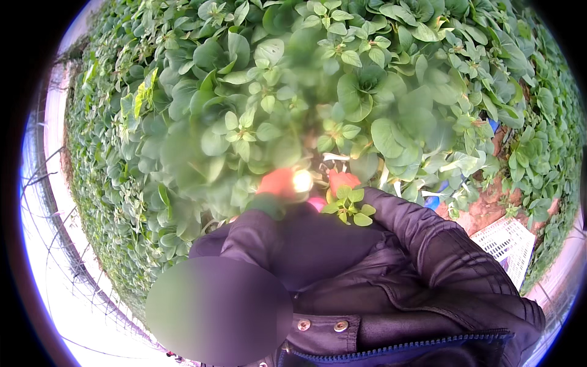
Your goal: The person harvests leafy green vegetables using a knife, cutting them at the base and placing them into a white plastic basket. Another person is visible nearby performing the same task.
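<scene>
Low among leafy green plants [238,133], my left hand [274,181] shows as an orange-red shape, perhaps gloved. Blur and a bright spot of light hide its fingers. My right hand [343,180], the same colour, is a short way to the right, beside a pale stem [335,157]. Leaves and blur cover what its fingers do. Just below it, a small leafy sprig [351,206] overlaps my dark jacket sleeve; I cannot tell whether the hand holds it. Something pink [316,203] shows between the hands.
Leafy greens with pale stems [458,161] lie tipped over at the right. Beyond them are bare reddish soil [488,202], a blue object [433,200] and a white plastic crate [506,247]. Dense plants spread ahead and left, up to a pale strip [55,137] at the left edge.
</scene>
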